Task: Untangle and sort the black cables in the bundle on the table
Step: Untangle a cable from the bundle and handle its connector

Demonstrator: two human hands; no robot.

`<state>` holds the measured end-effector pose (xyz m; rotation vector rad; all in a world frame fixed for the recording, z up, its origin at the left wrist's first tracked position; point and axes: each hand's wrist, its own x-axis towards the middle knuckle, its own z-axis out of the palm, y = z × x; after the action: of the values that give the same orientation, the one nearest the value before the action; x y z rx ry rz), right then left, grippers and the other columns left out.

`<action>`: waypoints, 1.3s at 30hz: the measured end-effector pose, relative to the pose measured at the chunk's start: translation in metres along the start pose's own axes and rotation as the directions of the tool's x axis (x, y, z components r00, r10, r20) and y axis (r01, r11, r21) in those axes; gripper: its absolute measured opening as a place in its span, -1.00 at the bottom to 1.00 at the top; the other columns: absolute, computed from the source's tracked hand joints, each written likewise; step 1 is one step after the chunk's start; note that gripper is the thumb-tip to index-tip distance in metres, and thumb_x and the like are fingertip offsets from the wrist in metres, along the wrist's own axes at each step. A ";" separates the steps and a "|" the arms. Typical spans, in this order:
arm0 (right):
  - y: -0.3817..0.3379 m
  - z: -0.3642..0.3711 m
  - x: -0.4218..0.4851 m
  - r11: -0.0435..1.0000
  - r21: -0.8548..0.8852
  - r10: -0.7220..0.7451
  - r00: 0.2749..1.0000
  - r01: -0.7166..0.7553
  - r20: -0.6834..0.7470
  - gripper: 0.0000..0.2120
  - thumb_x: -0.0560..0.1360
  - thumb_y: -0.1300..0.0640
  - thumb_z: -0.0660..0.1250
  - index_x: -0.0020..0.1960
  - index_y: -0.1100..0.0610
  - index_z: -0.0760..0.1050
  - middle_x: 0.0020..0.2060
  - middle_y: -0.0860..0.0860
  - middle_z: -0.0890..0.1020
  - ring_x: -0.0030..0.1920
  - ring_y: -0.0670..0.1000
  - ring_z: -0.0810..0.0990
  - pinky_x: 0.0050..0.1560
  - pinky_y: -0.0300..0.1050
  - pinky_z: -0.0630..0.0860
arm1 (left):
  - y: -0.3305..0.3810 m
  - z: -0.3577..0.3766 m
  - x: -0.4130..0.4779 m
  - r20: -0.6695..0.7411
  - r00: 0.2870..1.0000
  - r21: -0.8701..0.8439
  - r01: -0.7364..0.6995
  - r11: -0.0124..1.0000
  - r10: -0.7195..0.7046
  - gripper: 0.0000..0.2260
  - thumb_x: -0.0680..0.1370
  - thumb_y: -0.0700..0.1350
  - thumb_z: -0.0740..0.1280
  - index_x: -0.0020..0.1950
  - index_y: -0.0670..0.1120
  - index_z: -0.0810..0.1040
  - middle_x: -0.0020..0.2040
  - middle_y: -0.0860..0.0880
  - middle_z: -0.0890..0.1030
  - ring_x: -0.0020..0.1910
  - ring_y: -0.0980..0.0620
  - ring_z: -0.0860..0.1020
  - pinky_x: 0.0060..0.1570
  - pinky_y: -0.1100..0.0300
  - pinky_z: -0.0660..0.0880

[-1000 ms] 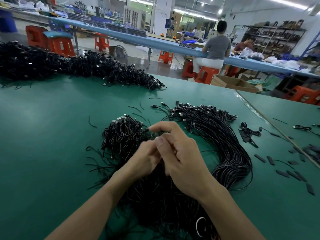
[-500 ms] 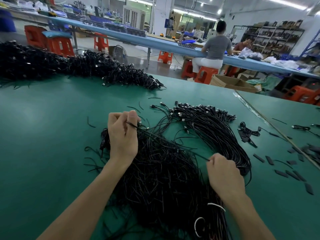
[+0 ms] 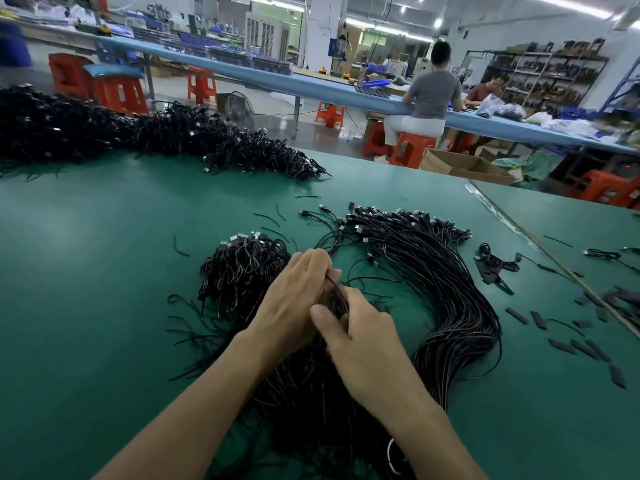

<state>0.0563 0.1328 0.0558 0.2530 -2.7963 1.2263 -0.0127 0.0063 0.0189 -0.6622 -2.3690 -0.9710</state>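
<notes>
A green desk (image 3: 86, 271) was seen from above, with two bare forearms reaching in from the near edge. At far left, along the back edge, lay a long heap (image 3: 104, 133) of black cables; nearer, a few short black offcuts (image 3: 180, 244) lay scattered and apart. Left of centre sat the bundle (image 3: 239, 268), a tangled black mass with plugs showing at its top; it spread down toward the near edge beneath both forearms. The left hand (image 3: 294, 299) rested on the bundle's right side, its fingers bent and closed round a few cables (image 3: 337, 296); the right hand (image 3: 360, 341) touched it, thumb pressed on the same cables, its other fingers curled under and mostly hidden. Just right of the hands lay a fan (image 3: 433, 271) of straightened cables, side by side, plugs gathered at the top, sweeping down in a curve; beside it sat a small coil (image 3: 495, 261); further right, flat black strips (image 3: 538, 320) were strewn near the desk's edge. Beyond the desk, at back right, a person (image 3: 433, 95) sat on an orange stool (image 3: 412, 148).
</notes>
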 end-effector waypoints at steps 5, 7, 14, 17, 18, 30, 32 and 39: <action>0.013 -0.008 -0.002 0.977 0.021 -0.190 0.918 0.210 -0.349 -0.58 0.63 -0.13 0.10 -0.30 0.06 0.43 -0.53 -0.09 0.41 -0.53 -0.07 0.32 -0.50 -0.28 0.21 | -0.008 -0.003 0.004 -0.136 0.969 -0.232 0.173 0.957 -0.208 -0.81 0.68 -0.10 0.13 -0.13 0.02 0.39 -0.23 0.07 0.47 -0.29 0.17 0.37 -0.26 0.34 0.32; 0.023 -0.014 -0.002 0.979 0.005 -0.184 0.897 0.204 -0.402 -0.52 0.63 -0.15 0.06 -0.31 0.14 0.40 -0.55 -0.09 0.36 -0.54 -0.08 0.28 -0.53 -0.21 0.19 | -0.011 -0.006 0.005 -0.223 0.925 -0.332 0.224 0.916 -0.307 -0.80 0.69 -0.08 0.16 -0.11 0.00 0.48 -0.26 -0.04 0.56 -0.38 0.07 0.41 -0.38 0.23 0.36; 0.051 -0.036 -0.002 0.926 -0.321 0.097 0.947 -0.198 -0.306 -0.53 0.65 -0.16 -0.07 -0.23 0.04 0.43 -0.41 -0.07 0.50 -0.41 -0.07 0.46 -0.37 -0.07 0.37 | 0.007 -0.023 0.016 -0.416 0.878 -0.410 0.053 0.911 -0.238 -0.69 0.65 0.12 0.14 -0.23 0.02 0.37 -0.40 0.08 0.36 -0.48 0.13 0.29 -0.50 0.31 0.25; 0.051 -0.040 0.001 0.820 -0.531 0.181 0.977 -0.215 -0.115 -0.65 0.68 -0.11 0.02 -0.07 0.02 0.48 -0.12 -0.06 0.60 -0.13 -0.05 0.55 -0.06 -0.02 0.51 | 0.011 -0.024 0.013 -0.333 0.942 -0.092 -0.078 0.993 0.043 -0.76 0.66 0.00 0.14 -0.20 0.01 0.37 -0.34 0.18 0.36 -0.42 0.23 0.32 -0.39 0.41 0.26; 0.049 -0.040 0.001 0.830 -0.529 0.174 0.983 -0.180 -0.062 -0.70 0.66 -0.12 0.07 0.12 0.01 0.51 0.02 -0.05 0.60 0.01 -0.02 0.56 0.07 -0.03 0.50 | 0.011 -0.022 0.011 -0.259 0.962 0.033 -0.084 0.996 0.090 -0.75 0.66 0.02 0.12 -0.18 -0.01 0.40 -0.32 0.16 0.40 -0.38 0.20 0.35 -0.35 0.38 0.29; 0.041 -0.043 0.010 0.994 0.096 -0.037 0.994 0.047 -0.103 -0.70 0.56 -0.11 0.29 -0.27 -0.01 0.57 -0.58 -0.14 0.37 -0.52 -0.14 0.26 -0.46 -0.26 0.22 | 0.006 -0.028 -0.009 0.475 0.846 -0.307 0.416 0.856 -0.241 -0.51 0.58 0.22 0.08 -0.37 -0.07 0.49 -0.47 0.08 0.33 -0.46 0.08 0.30 -0.32 0.14 0.31; 0.042 -0.044 0.015 0.994 0.110 -0.014 0.994 0.026 -0.107 -0.69 0.56 -0.12 0.29 -0.26 0.01 0.57 -0.59 -0.12 0.40 -0.54 -0.14 0.30 -0.46 -0.26 0.27 | 0.012 -0.033 -0.008 0.587 0.794 -0.433 0.471 0.768 -0.156 -0.40 0.62 0.27 0.05 -0.45 -0.05 0.50 -0.50 0.01 0.26 -0.50 0.05 0.23 -0.36 0.20 0.27; 0.037 -0.017 0.023 0.988 0.153 0.006 1.000 -0.009 0.021 -0.64 0.62 -0.09 0.23 -0.26 0.05 0.56 -0.47 -0.01 0.45 -0.44 -0.09 0.33 -0.37 -0.12 0.30 | 0.027 -0.032 -0.003 0.622 0.782 -0.778 0.614 0.134 0.026 -0.54 0.66 0.13 0.14 -0.20 -0.10 0.67 -0.49 0.06 0.21 -0.53 0.13 0.18 -0.51 0.29 0.22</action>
<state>0.0271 0.1668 0.0438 0.2656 -2.7246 1.4508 0.0143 -0.0007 0.0504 -0.9087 -1.9454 -3.0090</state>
